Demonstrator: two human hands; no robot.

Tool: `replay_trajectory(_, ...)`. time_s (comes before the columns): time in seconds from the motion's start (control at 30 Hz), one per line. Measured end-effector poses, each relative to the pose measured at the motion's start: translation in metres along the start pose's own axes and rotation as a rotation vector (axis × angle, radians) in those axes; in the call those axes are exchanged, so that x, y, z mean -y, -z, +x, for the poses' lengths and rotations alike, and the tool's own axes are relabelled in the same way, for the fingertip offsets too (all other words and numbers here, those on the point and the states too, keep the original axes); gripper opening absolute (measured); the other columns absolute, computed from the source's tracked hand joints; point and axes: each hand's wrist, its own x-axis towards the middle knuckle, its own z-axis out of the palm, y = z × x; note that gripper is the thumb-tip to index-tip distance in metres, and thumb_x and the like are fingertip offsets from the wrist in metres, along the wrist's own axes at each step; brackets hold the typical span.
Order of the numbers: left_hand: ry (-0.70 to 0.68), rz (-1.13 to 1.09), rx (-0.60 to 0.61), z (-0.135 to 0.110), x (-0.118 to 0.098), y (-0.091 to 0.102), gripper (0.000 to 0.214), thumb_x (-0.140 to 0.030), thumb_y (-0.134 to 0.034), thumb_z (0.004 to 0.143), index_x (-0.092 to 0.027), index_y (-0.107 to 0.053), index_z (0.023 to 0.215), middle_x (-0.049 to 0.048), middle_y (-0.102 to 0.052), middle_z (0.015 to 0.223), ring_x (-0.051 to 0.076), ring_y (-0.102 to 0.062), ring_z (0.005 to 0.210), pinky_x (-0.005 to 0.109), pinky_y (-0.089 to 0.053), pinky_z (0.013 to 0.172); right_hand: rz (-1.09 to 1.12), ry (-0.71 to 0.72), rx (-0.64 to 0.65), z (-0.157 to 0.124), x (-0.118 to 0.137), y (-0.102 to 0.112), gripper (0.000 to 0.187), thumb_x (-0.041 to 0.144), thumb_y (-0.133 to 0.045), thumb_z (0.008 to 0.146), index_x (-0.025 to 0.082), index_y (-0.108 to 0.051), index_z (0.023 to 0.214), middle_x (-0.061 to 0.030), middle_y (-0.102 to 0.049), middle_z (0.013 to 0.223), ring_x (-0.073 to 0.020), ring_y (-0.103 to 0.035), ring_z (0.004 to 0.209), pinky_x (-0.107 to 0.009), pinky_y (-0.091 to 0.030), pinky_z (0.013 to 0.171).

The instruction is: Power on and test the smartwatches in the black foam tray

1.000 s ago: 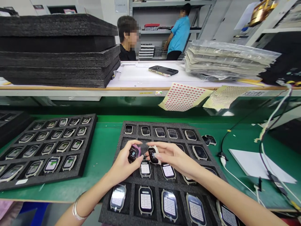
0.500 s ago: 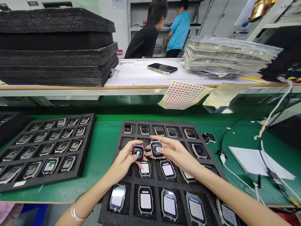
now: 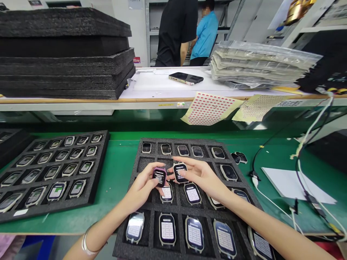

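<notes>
Between its thumb and fingers my left hand [image 3: 143, 183] grips a purple smartwatch [image 3: 159, 177]. Its dark screen shows lines of white text. My right hand [image 3: 196, 171] is closed on a silver smartwatch [image 3: 180, 172], with a similar text list on its display. Both watches are held side by side, screens up, over a black foam tray [image 3: 151, 206]. Several silver watches sit in the tray's compartments. Those in the nearer rows, such as one watch [image 3: 167, 229], show white grids; the farthest row, including one watch [image 3: 146, 147], is dark. My forearms hide part of the tray.
Another foam tray of watches [image 3: 93, 184] lies at left. Two watches [image 3: 240, 157], cables [image 3: 260, 191] and white paper [image 3: 295, 184] lie right. The shelf [image 3: 151, 104] bears stacked foam [image 3: 67, 68], a phone [image 3: 185, 78] and plastic trays [image 3: 260, 66]. Two people stand behind.
Both held watches have switched from a clock face to a text list. My hands have hardly moved. In the background, the person in black has straightened and shifted right.
</notes>
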Motion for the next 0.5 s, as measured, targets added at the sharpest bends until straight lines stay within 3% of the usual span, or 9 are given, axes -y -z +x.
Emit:
replay_trajectory(0.13, -0.004, -0.026, -0.008, 0.001, -0.001, -0.001, 0.034, -0.019, -0.046, 0.087, -0.019, -0.048, 0.121, 0.0068, -0.059, 0.094, 0.022, -0.060, 0.087, 0.031, -0.056, 0.066, -0.011, 0.007, 0.041, -0.001, -0.002, 0.000, 0.056, 0.031, -0.070, 0.080, 0.017, -0.049, 0.130, -0.0116, -0.064, 0.116, -0.0267, -0.064, 0.102, -0.045, -0.046, 0.097)
replay_trajectory(0.3, -0.030, -0.156, 0.007, -0.001, -0.003, -0.001, 0.048, -0.014, -0.052, 0.082, -0.024, -0.043, 0.128, 0.0068, -0.057, 0.103, 0.024, -0.059, 0.095, 0.033, -0.054, 0.072, 0.033, 0.011, 0.180, -0.001, -0.004, 0.002, 0.084, 0.021, -0.079, 0.069, 0.019, -0.034, 0.139, -0.0120, -0.057, 0.125, -0.0255, -0.058, 0.112, -0.044, -0.045, 0.099)
replay_trajectory(0.4, -0.040, -0.235, 0.089, -0.005, -0.004, 0.002, 0.055, -0.013, -0.055, 0.080, -0.026, -0.041, 0.131, 0.0088, -0.056, 0.114, 0.025, -0.058, 0.102, 0.036, -0.053, 0.079, -0.059, 0.041, 0.183, 0.006, -0.006, 0.005, 0.076, 0.022, -0.073, 0.074, 0.018, -0.033, 0.138, -0.0124, -0.058, 0.121, -0.0242, -0.058, 0.111, -0.043, -0.046, 0.096)
replay_trajectory(0.5, -0.038, -0.229, 0.096, -0.008, -0.007, 0.004, 0.049, -0.017, -0.056, 0.084, -0.024, -0.043, 0.130, 0.0103, -0.056, 0.113, 0.026, -0.059, 0.102, 0.036, -0.053, 0.078, -0.407, 0.179, 0.131, 0.018, -0.007, 0.005, 0.055, 0.022, -0.068, 0.078, 0.019, -0.046, 0.128, -0.0107, -0.061, 0.114, -0.0246, -0.060, 0.105, -0.043, -0.047, 0.094)
